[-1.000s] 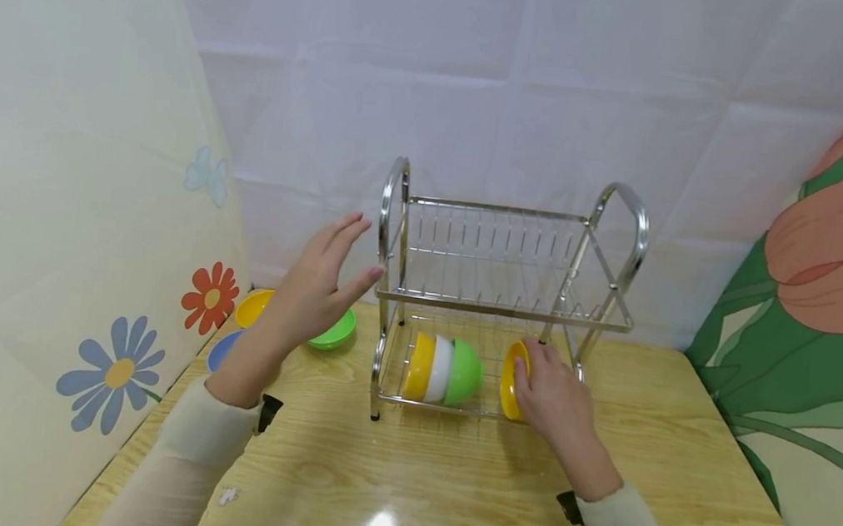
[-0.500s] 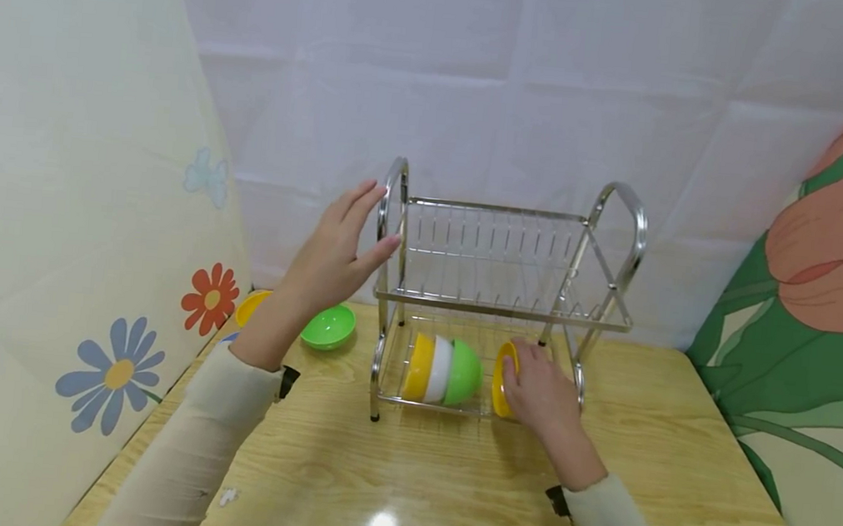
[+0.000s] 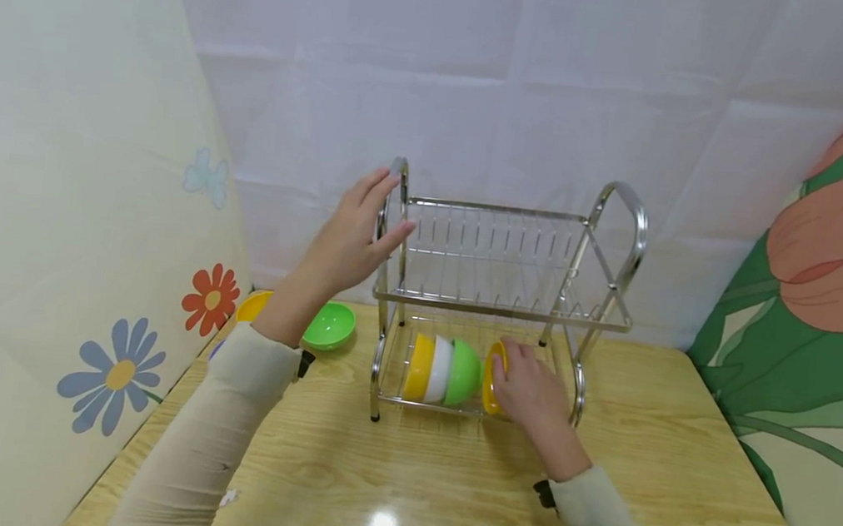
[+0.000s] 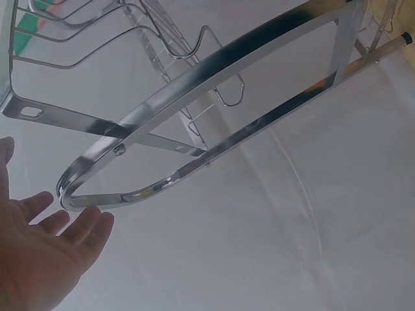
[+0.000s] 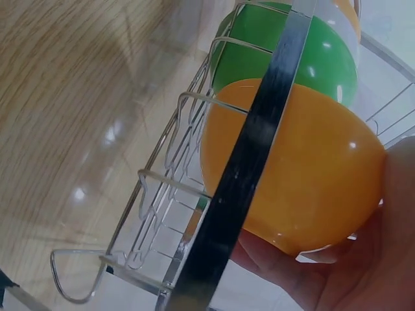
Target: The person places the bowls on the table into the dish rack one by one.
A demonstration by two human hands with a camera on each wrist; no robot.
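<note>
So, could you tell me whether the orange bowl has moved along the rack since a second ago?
Yes: the orange bowl slid left toward the green bowl.

Rack (image 3: pixel 500 307) wires and 3 stacked bowls (image 3: pixel 442 370) crowd the lower tier.

rack (image 3: pixel 505 258): shiny chrome metal | bowl (image 5: pixel 292 175): glossy orange plastic | table (image 3: pixel 447 482): glossy wood

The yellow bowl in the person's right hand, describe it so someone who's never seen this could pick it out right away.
Find the two-tier metal dish rack on the wooden table. On its lower shelf, three nested bowls stand on edge: yellow, white, green. The yellow bowl is just right of them, separate, and the only one gripped by the right hand.
</note>
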